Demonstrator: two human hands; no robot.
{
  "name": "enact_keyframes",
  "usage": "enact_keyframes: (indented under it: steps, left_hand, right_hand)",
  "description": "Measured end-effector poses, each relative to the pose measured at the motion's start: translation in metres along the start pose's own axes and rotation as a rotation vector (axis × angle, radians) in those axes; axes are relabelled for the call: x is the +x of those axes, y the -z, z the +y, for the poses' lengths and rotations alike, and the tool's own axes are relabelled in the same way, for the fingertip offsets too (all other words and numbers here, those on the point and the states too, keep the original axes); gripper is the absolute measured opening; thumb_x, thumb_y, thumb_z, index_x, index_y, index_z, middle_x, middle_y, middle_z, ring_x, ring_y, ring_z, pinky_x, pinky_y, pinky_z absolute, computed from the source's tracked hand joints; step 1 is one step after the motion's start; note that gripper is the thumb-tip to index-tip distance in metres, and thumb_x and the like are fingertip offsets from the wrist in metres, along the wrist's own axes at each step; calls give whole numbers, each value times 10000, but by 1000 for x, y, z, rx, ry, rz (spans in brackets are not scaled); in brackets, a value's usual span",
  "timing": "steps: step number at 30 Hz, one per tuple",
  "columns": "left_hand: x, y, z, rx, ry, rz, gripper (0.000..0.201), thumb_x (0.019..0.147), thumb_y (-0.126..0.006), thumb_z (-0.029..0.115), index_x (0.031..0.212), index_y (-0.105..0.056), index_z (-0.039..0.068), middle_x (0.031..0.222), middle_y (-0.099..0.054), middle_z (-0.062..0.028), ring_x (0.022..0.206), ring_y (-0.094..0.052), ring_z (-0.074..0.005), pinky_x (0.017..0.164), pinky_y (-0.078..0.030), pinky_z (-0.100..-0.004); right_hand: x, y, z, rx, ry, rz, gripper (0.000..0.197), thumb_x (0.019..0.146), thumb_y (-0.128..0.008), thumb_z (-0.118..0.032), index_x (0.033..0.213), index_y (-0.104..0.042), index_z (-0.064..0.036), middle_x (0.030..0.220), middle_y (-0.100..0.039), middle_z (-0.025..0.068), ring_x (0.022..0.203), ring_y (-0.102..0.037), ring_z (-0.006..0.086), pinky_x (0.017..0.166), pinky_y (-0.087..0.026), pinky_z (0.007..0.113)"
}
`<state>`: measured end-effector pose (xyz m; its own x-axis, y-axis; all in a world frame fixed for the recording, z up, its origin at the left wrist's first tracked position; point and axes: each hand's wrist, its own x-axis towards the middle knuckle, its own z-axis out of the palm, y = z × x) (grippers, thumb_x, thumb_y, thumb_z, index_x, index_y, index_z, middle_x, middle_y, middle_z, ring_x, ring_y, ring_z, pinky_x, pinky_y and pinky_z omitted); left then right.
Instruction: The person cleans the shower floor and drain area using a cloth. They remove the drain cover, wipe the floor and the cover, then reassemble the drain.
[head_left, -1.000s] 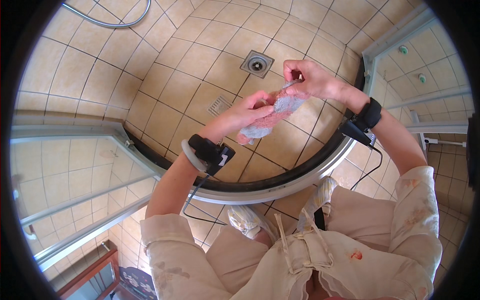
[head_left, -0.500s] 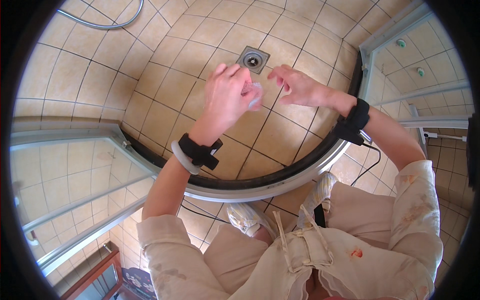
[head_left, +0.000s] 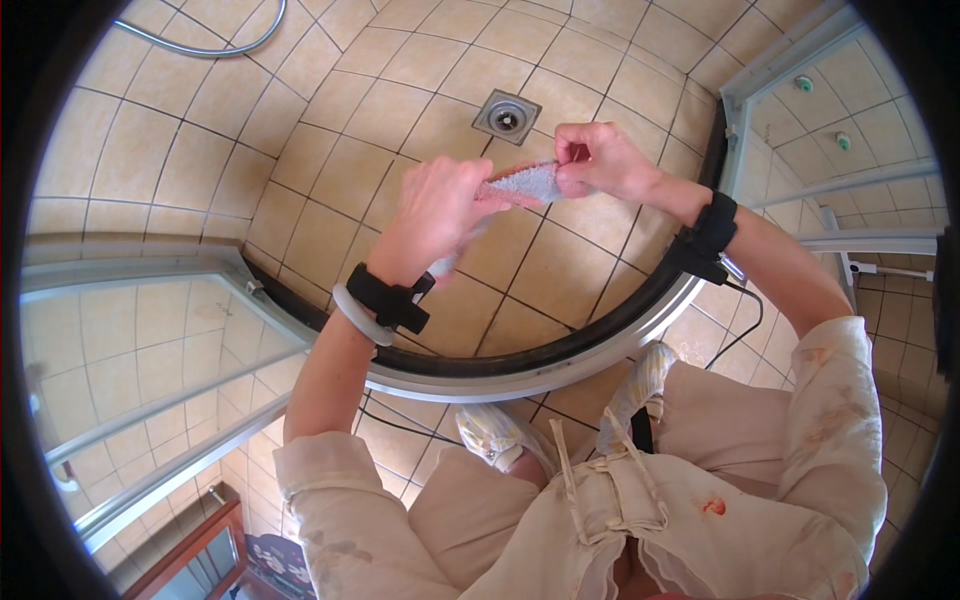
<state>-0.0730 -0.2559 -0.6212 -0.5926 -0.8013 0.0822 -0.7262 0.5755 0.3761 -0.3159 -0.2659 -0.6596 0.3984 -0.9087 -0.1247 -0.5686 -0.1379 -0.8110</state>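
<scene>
A pink and pale-grey fuzzy cloth (head_left: 525,185) stretches between my two hands, over the tiled shower floor. My left hand (head_left: 440,205) is closed round one part of it, and another bit of the cloth hangs out below that palm. At the other end, my right hand (head_left: 605,165) pinches the edge between thumb and fingers. Both hands are just on my side of a square metal floor drain (head_left: 507,117). Black bands circle both wrists, and a pale ring sits beside the left one.
A curved shower sill (head_left: 540,375) with a black inner strip runs between my feet and the shower floor. Glass door panels stand at left (head_left: 150,350) and right (head_left: 820,140). A metal shower hose (head_left: 215,50) loops at the upper left. A thin black cable (head_left: 755,320) hangs from my right wristband.
The cloth was bunched in my left hand with my right hand apart and open. Now my right hand grips one end, and the cloth is drawn out between both hands.
</scene>
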Motion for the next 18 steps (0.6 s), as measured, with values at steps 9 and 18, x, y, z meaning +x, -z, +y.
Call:
enact_keyframes:
  steps: [9,18]
  left_hand:
    - [4,1,12,-308,-70,54,349,641,-780,181,664,-454,59,670,-433,-78,642,-488,-249,555,-407,-335]
    - [1,-1,20,-485,-268,-64,266,643,-772,124,869,-637,86,853,-433,-53,798,-503,-222,704,-444,-306]
  right_hand:
    - [-7,-21,-1,255,118,-70,84,751,-595,-46,826,-568,-20,976,-586,97,891,-584,176,780,-468,294]
    - [-3,-23,-5,138,85,-66,161,778,-574,-84,922,-618,-27,907,-607,82,850,-588,179,769,-469,304]
